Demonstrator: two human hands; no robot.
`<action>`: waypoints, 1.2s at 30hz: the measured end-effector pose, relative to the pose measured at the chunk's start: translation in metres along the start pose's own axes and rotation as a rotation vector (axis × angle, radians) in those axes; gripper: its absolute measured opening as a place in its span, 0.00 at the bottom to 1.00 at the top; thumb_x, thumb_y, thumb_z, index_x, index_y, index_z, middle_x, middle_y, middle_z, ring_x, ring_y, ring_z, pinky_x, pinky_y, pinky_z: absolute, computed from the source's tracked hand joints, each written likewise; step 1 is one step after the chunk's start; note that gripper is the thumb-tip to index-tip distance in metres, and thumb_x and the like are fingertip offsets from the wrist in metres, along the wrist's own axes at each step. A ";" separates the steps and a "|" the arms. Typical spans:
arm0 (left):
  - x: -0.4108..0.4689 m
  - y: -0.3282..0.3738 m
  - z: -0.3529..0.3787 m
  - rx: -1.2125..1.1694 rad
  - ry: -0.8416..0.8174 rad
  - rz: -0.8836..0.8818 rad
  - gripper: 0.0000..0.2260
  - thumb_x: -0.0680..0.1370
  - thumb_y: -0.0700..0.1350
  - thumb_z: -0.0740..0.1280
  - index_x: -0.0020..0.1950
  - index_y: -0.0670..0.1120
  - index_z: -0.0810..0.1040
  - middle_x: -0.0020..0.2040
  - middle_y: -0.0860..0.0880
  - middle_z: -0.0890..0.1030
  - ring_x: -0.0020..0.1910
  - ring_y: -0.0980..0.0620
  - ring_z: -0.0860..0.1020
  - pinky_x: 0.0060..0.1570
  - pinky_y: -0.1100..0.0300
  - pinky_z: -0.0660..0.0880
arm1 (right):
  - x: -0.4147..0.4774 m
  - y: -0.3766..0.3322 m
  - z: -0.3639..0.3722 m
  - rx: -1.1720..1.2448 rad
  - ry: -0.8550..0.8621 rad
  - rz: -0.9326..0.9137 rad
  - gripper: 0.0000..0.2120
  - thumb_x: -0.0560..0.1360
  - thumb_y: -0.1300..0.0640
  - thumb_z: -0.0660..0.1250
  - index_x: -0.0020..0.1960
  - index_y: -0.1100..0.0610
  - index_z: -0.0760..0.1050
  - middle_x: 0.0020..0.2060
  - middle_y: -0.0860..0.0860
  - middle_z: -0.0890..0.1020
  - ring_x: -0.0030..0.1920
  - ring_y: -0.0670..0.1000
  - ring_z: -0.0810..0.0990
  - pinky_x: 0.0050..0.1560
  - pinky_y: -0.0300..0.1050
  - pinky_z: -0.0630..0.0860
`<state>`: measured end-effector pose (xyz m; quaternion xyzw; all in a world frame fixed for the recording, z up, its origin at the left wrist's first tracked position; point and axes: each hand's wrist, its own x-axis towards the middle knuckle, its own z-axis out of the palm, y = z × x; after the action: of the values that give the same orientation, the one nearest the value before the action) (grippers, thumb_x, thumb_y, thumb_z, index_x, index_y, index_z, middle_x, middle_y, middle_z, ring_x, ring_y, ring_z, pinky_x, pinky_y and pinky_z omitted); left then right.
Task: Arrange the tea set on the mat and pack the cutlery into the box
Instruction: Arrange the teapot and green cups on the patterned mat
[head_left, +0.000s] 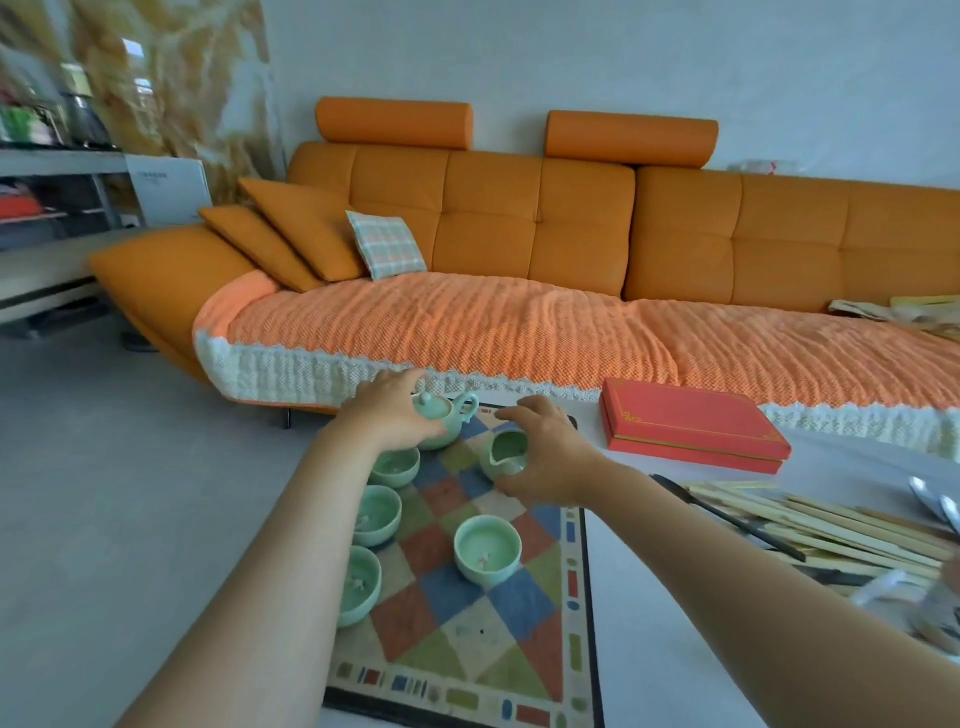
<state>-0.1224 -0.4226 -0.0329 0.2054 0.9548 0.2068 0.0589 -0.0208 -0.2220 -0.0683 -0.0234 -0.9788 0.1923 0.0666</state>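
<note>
Reaches forward with both bare arms, left grip (395, 415) curled, right grip (550, 457) curled just to its right.

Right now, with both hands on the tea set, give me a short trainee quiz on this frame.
1. True or false: the red box is closed.
2. How many small cups are in view? A) two B) four C) six
3. Fill in: the right hand grips the pitcher, while the left hand grips the ____.

Key: 1 true. 2 B. 3 teapot.
</note>
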 end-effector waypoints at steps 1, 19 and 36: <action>0.005 -0.001 0.000 -0.042 -0.058 -0.022 0.42 0.71 0.59 0.72 0.79 0.56 0.53 0.80 0.50 0.54 0.76 0.42 0.57 0.70 0.43 0.64 | 0.003 0.002 0.001 0.013 0.009 0.007 0.41 0.67 0.44 0.74 0.75 0.49 0.62 0.69 0.50 0.62 0.68 0.53 0.65 0.62 0.46 0.69; 0.042 -0.007 0.015 0.070 0.098 -0.080 0.20 0.71 0.58 0.73 0.52 0.43 0.75 0.46 0.47 0.76 0.43 0.46 0.77 0.37 0.55 0.73 | 0.039 0.005 0.017 0.154 0.102 0.088 0.44 0.65 0.44 0.77 0.76 0.45 0.60 0.64 0.48 0.64 0.59 0.50 0.70 0.52 0.44 0.69; -0.006 0.074 0.009 -0.178 0.246 0.211 0.13 0.78 0.55 0.64 0.60 0.52 0.75 0.59 0.51 0.74 0.63 0.47 0.69 0.59 0.47 0.72 | -0.019 0.013 -0.022 0.176 0.096 0.075 0.32 0.72 0.49 0.70 0.74 0.48 0.63 0.65 0.50 0.68 0.57 0.50 0.74 0.56 0.47 0.75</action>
<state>-0.0876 -0.3605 -0.0103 0.2718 0.9057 0.3192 -0.0622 0.0018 -0.2032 -0.0552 -0.0630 -0.9522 0.2788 0.1081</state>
